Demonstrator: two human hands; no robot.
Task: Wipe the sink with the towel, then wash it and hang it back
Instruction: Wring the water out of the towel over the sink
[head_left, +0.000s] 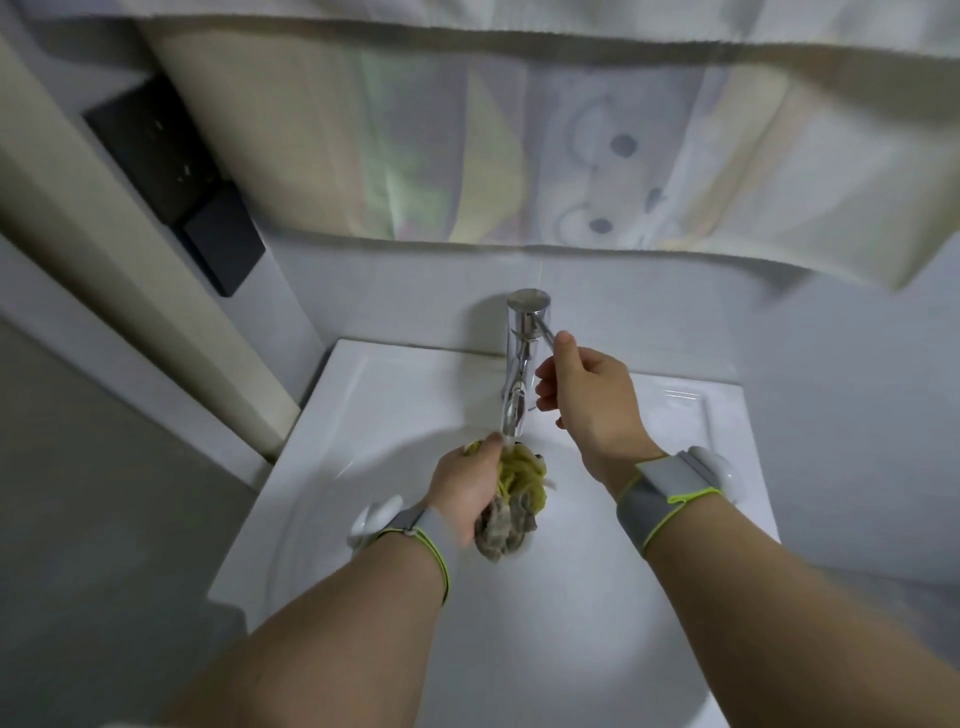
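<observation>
My left hand (467, 486) grips a bunched towel (511, 493), yellow-green at the top and grey below, and holds it over the white sink (675, 415) right under the spout of the chrome tap (522, 364). A thin stream of water seems to fall from the spout onto the towel. My right hand (587, 400) is closed on the tap's thin lever, thumb on top near the tap head. Both wrists wear grey bands with white sensors.
A pale patterned curtain or cloth (571, 156) hangs across the wall above the tap. A dark panel (176, 182) sits on the left wall beside a cream door frame (130, 260). Grey tiled wall (857, 415) lies to the right of the sink.
</observation>
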